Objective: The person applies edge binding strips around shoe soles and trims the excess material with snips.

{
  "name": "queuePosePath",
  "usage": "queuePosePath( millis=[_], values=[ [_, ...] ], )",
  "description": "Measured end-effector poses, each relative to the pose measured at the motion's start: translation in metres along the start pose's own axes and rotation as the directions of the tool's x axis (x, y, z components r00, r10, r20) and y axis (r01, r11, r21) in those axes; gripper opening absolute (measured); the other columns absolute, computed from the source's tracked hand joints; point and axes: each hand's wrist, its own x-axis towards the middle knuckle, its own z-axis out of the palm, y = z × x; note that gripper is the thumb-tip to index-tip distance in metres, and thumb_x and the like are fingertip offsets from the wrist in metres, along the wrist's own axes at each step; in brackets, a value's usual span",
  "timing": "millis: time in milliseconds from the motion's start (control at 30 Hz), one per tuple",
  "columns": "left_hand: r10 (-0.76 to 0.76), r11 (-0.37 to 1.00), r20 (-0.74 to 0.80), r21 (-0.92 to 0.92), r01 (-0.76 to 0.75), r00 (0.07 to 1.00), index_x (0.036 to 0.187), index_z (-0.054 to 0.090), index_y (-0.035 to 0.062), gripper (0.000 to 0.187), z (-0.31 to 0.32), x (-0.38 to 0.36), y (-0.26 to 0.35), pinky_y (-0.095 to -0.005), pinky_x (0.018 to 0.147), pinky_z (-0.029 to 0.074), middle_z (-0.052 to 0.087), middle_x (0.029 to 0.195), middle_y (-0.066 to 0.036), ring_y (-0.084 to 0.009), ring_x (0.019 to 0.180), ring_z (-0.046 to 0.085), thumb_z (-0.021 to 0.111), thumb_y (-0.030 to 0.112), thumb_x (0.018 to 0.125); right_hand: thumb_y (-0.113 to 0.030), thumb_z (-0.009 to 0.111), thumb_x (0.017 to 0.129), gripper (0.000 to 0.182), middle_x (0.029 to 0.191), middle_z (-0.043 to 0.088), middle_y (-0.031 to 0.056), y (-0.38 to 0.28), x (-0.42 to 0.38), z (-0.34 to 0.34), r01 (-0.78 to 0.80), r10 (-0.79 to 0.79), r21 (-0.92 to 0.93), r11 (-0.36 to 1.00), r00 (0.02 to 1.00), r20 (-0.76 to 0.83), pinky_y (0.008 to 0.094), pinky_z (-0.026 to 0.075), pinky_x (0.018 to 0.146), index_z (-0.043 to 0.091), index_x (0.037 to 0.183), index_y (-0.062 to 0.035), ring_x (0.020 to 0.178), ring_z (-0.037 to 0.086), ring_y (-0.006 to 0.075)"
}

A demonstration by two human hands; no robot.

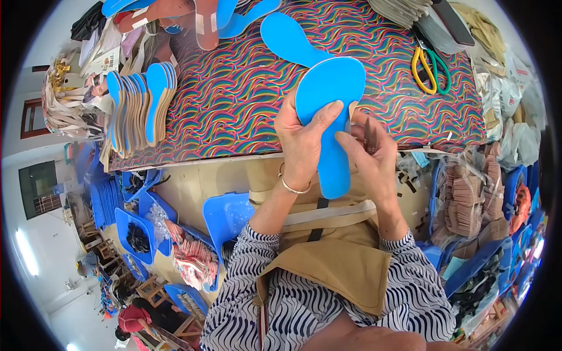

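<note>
A blue insole (pixel 332 88) is held up in front of me, its wide end away from me. My left hand (pixel 304 140) grips its left edge, thumb pressed on the blue face. At the right edge is my right hand (pixel 372 152), its thumb touching the blue surface and its fingers curled. In those fingers shows a slim dark brown object (pixel 370 136) whose kind I cannot make out. A small beige tab (pixel 352 109) sticks out by the insole's right edge. Just beyond lies another blue insole (pixel 287 38) on the patterned table (pixel 234 111).
Stacks of blue-topped insoles (pixel 157 102) stand at the table's left edge. Scissors (pixel 432 70) with yellow and green handles lie at the right. Blue chairs and bins (pixel 225 216) with bundled pieces surround me. At lower left is another person (pixel 133 319).
</note>
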Motion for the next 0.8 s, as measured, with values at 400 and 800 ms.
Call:
queuePosePath(
  millis=[400,800],
  values=[
    [-0.058,0.992,0.024,-0.109,0.06,0.998,0.114,0.06,0.0015,0.036,-0.008,0.006,-0.002,-0.026,0.076,0.053,0.068,0.101,-0.007,-0.0113,0.087,0.064,0.075,0.004,0.081,-0.001,0.057,0.093,0.009,0.068,0.052,-0.0045,0.027,0.0,-0.022,0.439,-0.355,-0.364,0.822,0.893,0.275,0.0224,0.035,0.05,0.063,0.097,0.0037,0.058,0.045,0.0058],
    [-0.217,0.889,0.248,-0.349,0.296,0.944,0.122,0.057,-0.0024,0.035,0.001,-0.004,0.004,-0.0327,0.088,0.052,0.065,0.115,-0.012,-0.0179,0.101,0.064,0.063,0.018,0.094,-0.005,0.064,0.091,0.009,0.068,0.047,-0.008,0.009,0.014,-0.027,0.182,-0.154,-0.134,0.974,0.968,0.197,0.0207,0.026,0.05,0.061,0.095,0.0025,0.059,0.037,0.0003]
  ],
)
